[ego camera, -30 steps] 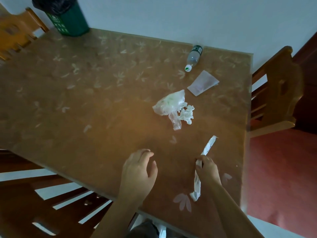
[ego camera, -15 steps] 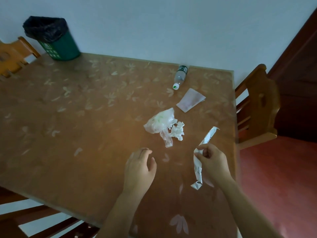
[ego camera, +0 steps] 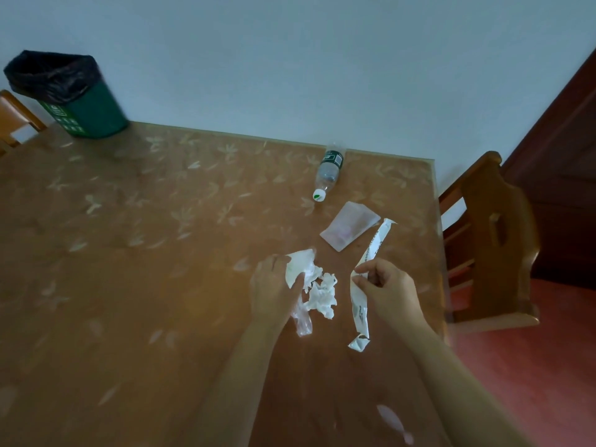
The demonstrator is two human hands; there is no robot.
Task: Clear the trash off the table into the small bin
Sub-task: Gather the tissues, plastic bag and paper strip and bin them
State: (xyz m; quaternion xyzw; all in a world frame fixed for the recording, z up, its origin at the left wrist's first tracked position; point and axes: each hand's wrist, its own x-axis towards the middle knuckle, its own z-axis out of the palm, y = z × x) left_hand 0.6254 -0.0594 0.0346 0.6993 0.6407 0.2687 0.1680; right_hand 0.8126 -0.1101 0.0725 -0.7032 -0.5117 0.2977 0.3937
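Although both hands are now loaded, nothing looks binned yet, so I judge the task barely begun: the bin [ego camera: 80,101], lined in black with its inside hidden, stands at the far left corner of the counter [ego camera: 135,285], well apart from all the trash. Further right, the left hand [ego camera: 274,291] has its grip clamped on the crumpled bag [ego camera: 301,264], thumb and fingers curled over it, with the tissue [ego camera: 322,293] bunched against it; whether either has left the counter I cannot tell. Beyond them the bottle [ego camera: 329,171] lies on its side near the far edge and the pouch [ego camera: 350,229] lies flat just in front of it, both untouched. Next comes the wrapper [ego camera: 358,301], hanging clear of the counter from the right hand [ego camera: 387,285], whose grip is pinched on its middle. Left to do: carry these two loads across to the bin, then come back for the bottle and pouch. Half a second ago the left hand hung loose and empty over the counter, short of the bag; it has since reached forward and closed on it. The right hand held the wrapper then too, and a second ago was pinching it on the counter. Bottle and pouch have not moved.
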